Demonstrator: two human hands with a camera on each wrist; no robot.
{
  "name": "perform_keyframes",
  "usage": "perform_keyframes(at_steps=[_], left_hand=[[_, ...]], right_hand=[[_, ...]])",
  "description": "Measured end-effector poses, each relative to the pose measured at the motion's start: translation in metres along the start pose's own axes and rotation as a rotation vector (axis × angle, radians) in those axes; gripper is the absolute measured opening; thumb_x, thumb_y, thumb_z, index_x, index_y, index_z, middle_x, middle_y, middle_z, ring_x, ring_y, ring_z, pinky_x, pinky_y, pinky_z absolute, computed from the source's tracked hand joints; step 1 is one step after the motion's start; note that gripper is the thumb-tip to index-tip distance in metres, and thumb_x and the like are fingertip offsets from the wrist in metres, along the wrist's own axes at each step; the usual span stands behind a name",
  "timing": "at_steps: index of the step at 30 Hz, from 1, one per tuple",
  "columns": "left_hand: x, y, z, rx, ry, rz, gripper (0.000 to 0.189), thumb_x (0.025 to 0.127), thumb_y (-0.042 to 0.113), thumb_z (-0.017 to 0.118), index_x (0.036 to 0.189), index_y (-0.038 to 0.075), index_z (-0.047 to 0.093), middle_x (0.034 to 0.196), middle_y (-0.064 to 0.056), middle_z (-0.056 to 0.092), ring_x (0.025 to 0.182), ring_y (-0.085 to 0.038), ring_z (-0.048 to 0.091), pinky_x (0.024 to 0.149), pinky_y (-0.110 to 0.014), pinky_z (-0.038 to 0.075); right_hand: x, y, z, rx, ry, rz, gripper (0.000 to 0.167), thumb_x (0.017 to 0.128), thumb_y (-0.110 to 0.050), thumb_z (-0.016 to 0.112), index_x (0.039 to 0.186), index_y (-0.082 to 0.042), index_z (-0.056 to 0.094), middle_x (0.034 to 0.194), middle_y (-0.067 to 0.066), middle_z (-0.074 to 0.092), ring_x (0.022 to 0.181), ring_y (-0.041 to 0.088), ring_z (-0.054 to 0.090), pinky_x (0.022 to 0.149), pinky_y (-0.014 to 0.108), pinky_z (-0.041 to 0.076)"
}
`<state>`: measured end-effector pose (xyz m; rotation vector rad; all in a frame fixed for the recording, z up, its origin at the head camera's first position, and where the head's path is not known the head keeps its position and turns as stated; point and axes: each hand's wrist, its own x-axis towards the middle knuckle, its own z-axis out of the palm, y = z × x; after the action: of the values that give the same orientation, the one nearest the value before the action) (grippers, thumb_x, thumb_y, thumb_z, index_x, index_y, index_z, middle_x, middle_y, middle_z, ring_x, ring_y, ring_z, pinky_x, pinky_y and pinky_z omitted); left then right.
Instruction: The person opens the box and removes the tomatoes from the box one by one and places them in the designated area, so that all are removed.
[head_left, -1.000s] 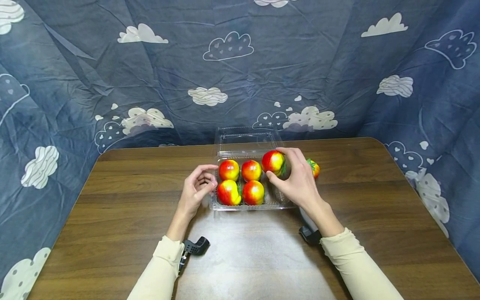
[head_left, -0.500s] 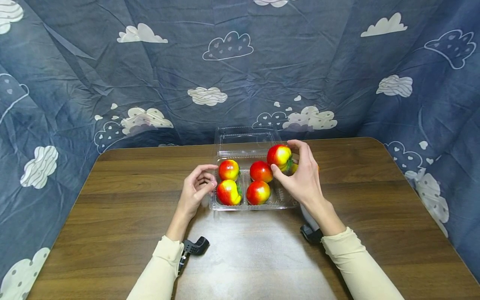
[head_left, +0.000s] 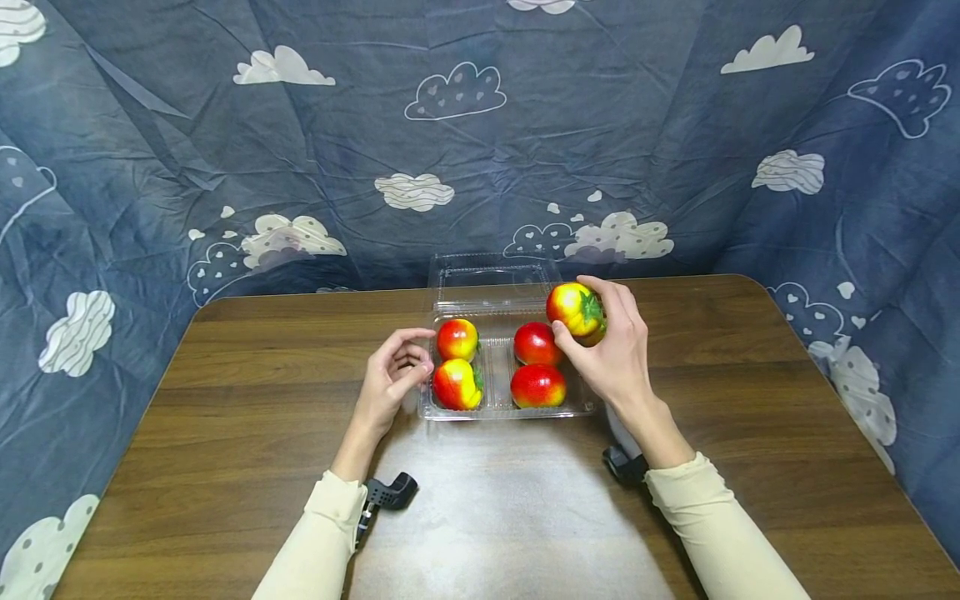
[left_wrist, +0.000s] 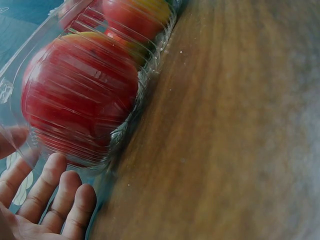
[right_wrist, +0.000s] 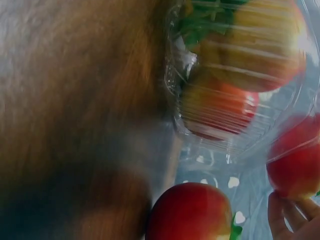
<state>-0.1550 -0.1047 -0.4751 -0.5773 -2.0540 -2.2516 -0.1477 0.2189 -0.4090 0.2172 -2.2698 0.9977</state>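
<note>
My right hand [head_left: 611,342] holds a red-and-yellow fruit with green leaves [head_left: 573,308] above the right back corner of a clear plastic container [head_left: 495,408]. In the right wrist view, that fruit [right_wrist: 295,160] rests at the fingertips. Inside the container sit two fruits at the left, a back one [head_left: 457,339] and a front one [head_left: 456,384]. Two redder ones, a back one [head_left: 536,343] and a front one [head_left: 538,386], lie right of the middle. My left hand [head_left: 393,375] holds the container's left rim, thumb and index finger at the edge, other fingers curled below.
The container's clear lid [head_left: 491,279] stands raised behind it. Another fruit [right_wrist: 190,212] lies on the table beside the container, largely hidden behind my right hand in the head view. A brown wooden table [head_left: 247,417] ends at a blue cloud-patterned curtain [head_left: 480,150].
My right hand has moved right and slightly up with the fruit, which has turned its green leaves toward view. The two middle fruits have rolled right inside the container. My left hand stays put.
</note>
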Motion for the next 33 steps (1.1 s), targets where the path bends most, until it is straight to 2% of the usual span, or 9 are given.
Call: perform_keyframes(at_steps=[12, 21, 26, 33], left_hand=[[0.000, -0.001, -0.001, 0.006, 0.004, -0.005, 0.042, 0.091, -0.006, 0.068, 0.133, -0.003, 0.063, 0.090, -0.008, 0.063, 0.073, -0.017, 0.062, 0.063, -0.023, 0.057], [0.000, -0.001, -0.001, 0.004, 0.002, -0.005, 0.042, 0.091, -0.006, 0.068, 0.133, -0.003, 0.063, 0.090, -0.009, 0.063, 0.072, -0.017, 0.062, 0.062, -0.022, 0.057], [0.000, -0.001, -0.001, 0.006, 0.002, -0.005, 0.042, 0.091, -0.006, 0.068, 0.133, -0.003, 0.063, 0.090, -0.008, 0.063, 0.072, -0.017, 0.062, 0.062, -0.022, 0.057], [0.000, -0.001, -0.001, 0.006, 0.003, -0.010, 0.042, 0.091, -0.005, 0.069, 0.133, -0.001, 0.064, 0.090, -0.013, 0.063, 0.072, -0.018, 0.061, 0.062, -0.022, 0.057]], right_hand=[[0.005, 0.010, -0.009, -0.044, 0.015, 0.021, 0.057, 0.081, -0.025, 0.081, 0.129, -0.001, 0.063, 0.119, 0.016, 0.067, 0.110, 0.036, 0.058, 0.090, 0.048, 0.048], [0.012, 0.024, -0.025, -0.082, 0.029, 0.084, 0.057, 0.081, -0.021, 0.082, 0.130, 0.000, 0.062, 0.120, 0.020, 0.066, 0.110, 0.039, 0.056, 0.092, 0.051, 0.045], [0.015, 0.034, -0.035, -0.115, 0.024, 0.146, 0.059, 0.082, -0.022, 0.083, 0.132, 0.000, 0.061, 0.121, 0.022, 0.065, 0.110, 0.041, 0.054, 0.093, 0.053, 0.043], [0.018, 0.047, -0.050, -0.158, 0.024, 0.246, 0.061, 0.083, -0.023, 0.082, 0.136, 0.000, 0.059, 0.127, 0.025, 0.062, 0.117, 0.045, 0.051, 0.101, 0.058, 0.039]])
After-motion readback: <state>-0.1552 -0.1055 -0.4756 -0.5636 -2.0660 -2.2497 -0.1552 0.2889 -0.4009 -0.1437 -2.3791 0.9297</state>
